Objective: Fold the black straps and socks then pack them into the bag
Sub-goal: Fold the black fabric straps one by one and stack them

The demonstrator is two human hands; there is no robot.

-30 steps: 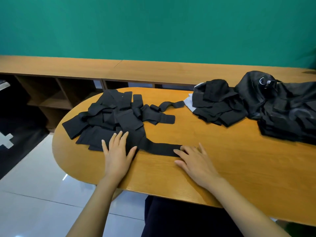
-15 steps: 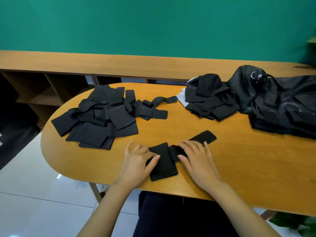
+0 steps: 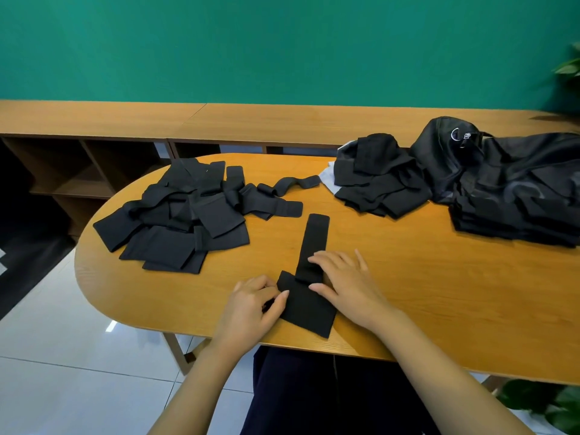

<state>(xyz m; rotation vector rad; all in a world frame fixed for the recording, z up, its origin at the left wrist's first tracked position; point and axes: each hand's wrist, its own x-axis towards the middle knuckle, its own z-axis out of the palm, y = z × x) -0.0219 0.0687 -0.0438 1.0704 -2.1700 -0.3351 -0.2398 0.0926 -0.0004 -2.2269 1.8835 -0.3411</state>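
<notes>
On the wooden table point(image 3: 439, 293), close to its near edge, one black strap point(image 3: 306, 306), lying flat. Wide at the near end, thin at the far end, the thin part pointing away toward the back of the table. A small fold where thin meets wide.

At the strap's left edge, the left hand point(image 3: 251, 304). Fingers curled in, thumb on top of the cloth, pinching that edge. On the strap's right side, the right hand point(image 3: 348, 284). Fingers almost straight and spread a little, laid flat over the spot where thin meets wide, thumb on the wide part. Pressing down, not gripping.

Behind the strap and to its left, a big messy pile of black straps point(image 3: 179, 218), some flat, some crossed over each other. Behind the strap's far tip and apart from it, one loose strap point(image 3: 292, 185) curled in a loop. Behind the strap and to its right, a heap of black socks point(image 3: 376, 180) with a bit of light grey cloth point(image 3: 328, 180) peeking out at its left. Farther right of the strap, right up against the socks, the black bag point(image 3: 508, 186), slumped and floppy, with a silver ring near its top.

Far behind the strap, a long wooden shelf point(image 3: 251, 120) and a green wall point(image 3: 282, 42). Left of the strap and lower down, white floor tiles point(image 3: 62, 356). Far right of the strap, green leaves point(image 3: 571, 64).
</notes>
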